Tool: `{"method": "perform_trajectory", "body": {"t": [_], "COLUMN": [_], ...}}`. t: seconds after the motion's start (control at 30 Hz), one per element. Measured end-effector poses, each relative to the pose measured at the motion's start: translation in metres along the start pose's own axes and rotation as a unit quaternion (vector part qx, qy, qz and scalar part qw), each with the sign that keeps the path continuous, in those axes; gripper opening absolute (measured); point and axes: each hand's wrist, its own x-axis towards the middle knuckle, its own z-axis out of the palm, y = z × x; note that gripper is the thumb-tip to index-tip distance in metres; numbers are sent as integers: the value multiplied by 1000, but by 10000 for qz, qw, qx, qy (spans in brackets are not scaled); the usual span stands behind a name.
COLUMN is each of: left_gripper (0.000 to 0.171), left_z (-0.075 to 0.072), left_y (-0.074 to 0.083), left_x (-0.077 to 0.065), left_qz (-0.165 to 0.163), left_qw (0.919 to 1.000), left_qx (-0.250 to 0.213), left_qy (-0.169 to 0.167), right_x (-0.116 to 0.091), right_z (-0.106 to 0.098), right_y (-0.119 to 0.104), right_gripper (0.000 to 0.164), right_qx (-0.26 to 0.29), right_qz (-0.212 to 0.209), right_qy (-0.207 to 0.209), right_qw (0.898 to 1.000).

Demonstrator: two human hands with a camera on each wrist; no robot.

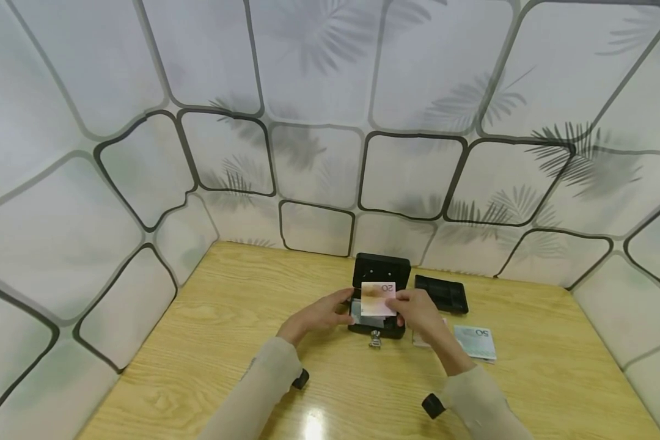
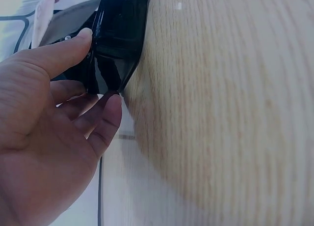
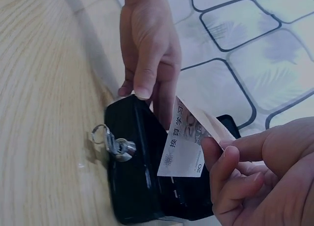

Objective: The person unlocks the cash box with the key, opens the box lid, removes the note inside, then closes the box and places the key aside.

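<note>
Right hand [image 1: 418,311]: fingers closed in a pinch on a pink 20 note [image 1: 375,299], held over the open black box [image 3: 130,182]. Left hand [image 1: 323,310]: fingers parted, loosely bent, touching the box's left end. Keys [image 3: 114,146] hang at its front. Black tray [image 1: 451,298] and green notes [image 1: 475,343] lie rightward on the table [image 1: 242,293].

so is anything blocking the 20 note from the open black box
Nothing visible: the lid stands open and the right hand holds the note over the box. The left hand is at its left end.
</note>
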Motion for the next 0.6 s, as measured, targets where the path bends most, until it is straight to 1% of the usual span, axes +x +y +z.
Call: {"method": "perform_trajectory", "body": {"t": [0.2, 0.4, 0.5, 0.6], "left_gripper": [73, 74, 74, 74], "left_z": [1, 2, 1, 0], "left_y": [0, -1, 0, 0], "left_x": [0, -1, -2, -2], "left_qz": [6, -1, -19, -39], "left_qw": [10000, 10000, 10000, 10000], "left_qx": [-44, -75, -22, 30], "left_qy": [-14, -38, -37, -29], "right_x": [-5, -11, -13, -16], "right_z": [-10, -23, -32, -42], "right_y": [-2, -2, -1, -1], "right_gripper": [31, 25, 23, 24], "right_qx": [125, 461, 436, 335], "right_qz": [-74, 32, 28, -63], "right_qy": [-4, -70, -54, -40], "right_qw": [9999, 9989, 9990, 9994]}}
